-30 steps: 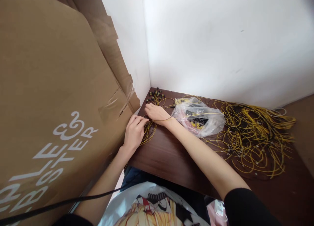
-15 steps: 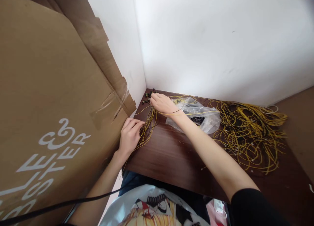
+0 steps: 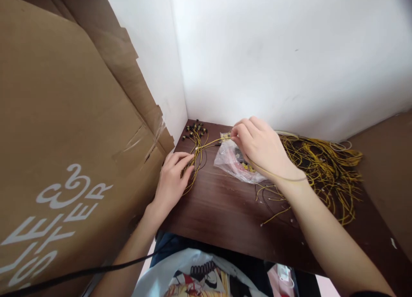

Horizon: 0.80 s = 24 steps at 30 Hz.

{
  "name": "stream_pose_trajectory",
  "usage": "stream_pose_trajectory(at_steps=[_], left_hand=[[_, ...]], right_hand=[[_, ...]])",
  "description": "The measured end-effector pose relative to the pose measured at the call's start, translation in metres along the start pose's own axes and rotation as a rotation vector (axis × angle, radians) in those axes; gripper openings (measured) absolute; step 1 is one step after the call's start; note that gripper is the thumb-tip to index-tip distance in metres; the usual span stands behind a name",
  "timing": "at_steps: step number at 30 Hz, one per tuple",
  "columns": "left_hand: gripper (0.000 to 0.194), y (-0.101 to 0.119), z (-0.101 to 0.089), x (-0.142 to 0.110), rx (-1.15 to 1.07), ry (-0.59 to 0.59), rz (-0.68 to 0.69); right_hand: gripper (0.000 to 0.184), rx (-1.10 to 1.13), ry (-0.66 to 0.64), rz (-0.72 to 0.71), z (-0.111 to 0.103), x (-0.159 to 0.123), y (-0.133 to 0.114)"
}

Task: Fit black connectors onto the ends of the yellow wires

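Note:
My right hand (image 3: 259,144) is closed in a pinch on yellow wires that stretch left toward the bundle; a wire also trails back across the wrist. A bundle of thin yellow and dark wires (image 3: 198,153) lies at the table's left, with several small black connectors (image 3: 197,128) at its far end. My left hand (image 3: 174,177) rests at the bundle's left side, thumb and forefinger apart, wires beside and between them. Below my right hand lies a clear plastic bag (image 3: 230,166) with yellow and dark small parts in it, partly covered by the hand.
A large heap of yellow wires (image 3: 325,172) covers the right of the brown table (image 3: 212,211). A tall cardboard box (image 3: 64,95) stands close on the left, and white walls (image 3: 273,52) rise behind. A black cord (image 3: 96,270) crosses the lower left.
My right hand has moved right, from the connectors to above the plastic bag, drawing wires with it. The left thumb and forefinger have parted. Wire ends now lie in front of the bag.

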<state>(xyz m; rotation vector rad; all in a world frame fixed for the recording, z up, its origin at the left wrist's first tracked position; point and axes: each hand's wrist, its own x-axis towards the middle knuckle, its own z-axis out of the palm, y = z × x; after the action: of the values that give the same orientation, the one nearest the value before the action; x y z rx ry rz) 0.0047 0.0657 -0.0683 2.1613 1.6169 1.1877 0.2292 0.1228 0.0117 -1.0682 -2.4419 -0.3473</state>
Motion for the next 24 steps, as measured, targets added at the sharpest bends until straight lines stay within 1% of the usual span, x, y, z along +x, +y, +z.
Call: stream_pose_trajectory(at_steps=[1,3,5,6,8,10,11,12,14,17,19,21,24], left_hand=[[0.026,0.011,0.001,0.004,-0.149,0.023,-0.048],[0.033,0.034,0.007,0.011,-0.526,-0.005,-0.151],[0.031,0.052,0.017,0.02,-0.797,-0.056,-0.228],[0.027,0.059,0.023,0.026,-0.874,-0.045,-0.248],[0.023,0.066,0.036,0.037,-0.954,0.02,-0.258],[0.021,0.065,0.048,0.049,-0.958,0.085,-0.244],[0.021,0.062,0.054,0.054,-0.947,0.111,-0.229],[0.021,0.059,0.06,0.059,-0.938,0.133,-0.214],[0.024,0.051,0.07,0.068,-0.983,0.162,-0.236],[0.034,0.04,0.08,0.075,-1.257,0.121,-0.374],[0.035,0.034,0.082,0.077,-1.412,0.083,-0.43],[0.035,0.03,0.081,0.076,-1.467,0.085,-0.442],[0.034,0.026,0.077,0.074,-1.444,0.141,-0.457]], right_hand=[[0.021,0.023,0.009,0.022,-0.002,-0.007,-0.005],[0.019,0.103,0.023,0.092,-0.002,-0.017,-0.015],[0.017,0.224,0.024,0.184,0.0,-0.024,-0.024],[0.016,0.29,0.02,0.223,0.002,-0.027,-0.026],[0.015,0.429,-0.002,0.273,0.004,-0.03,-0.028],[0.014,0.546,0.0,0.3,0.004,-0.034,-0.026],[0.014,0.596,0.03,0.314,0.002,-0.036,-0.024],[0.015,0.642,0.085,0.338,0.0,-0.038,-0.021],[0.021,0.756,0.264,0.414,-0.005,-0.046,-0.012],[0.04,1.016,0.583,0.563,-0.01,-0.06,0.009],[0.049,1.207,0.726,0.631,-0.008,-0.07,0.029],[0.047,1.359,0.837,0.653,-0.001,-0.082,0.05],[0.037,1.457,0.974,0.645,0.014,-0.099,0.078]])
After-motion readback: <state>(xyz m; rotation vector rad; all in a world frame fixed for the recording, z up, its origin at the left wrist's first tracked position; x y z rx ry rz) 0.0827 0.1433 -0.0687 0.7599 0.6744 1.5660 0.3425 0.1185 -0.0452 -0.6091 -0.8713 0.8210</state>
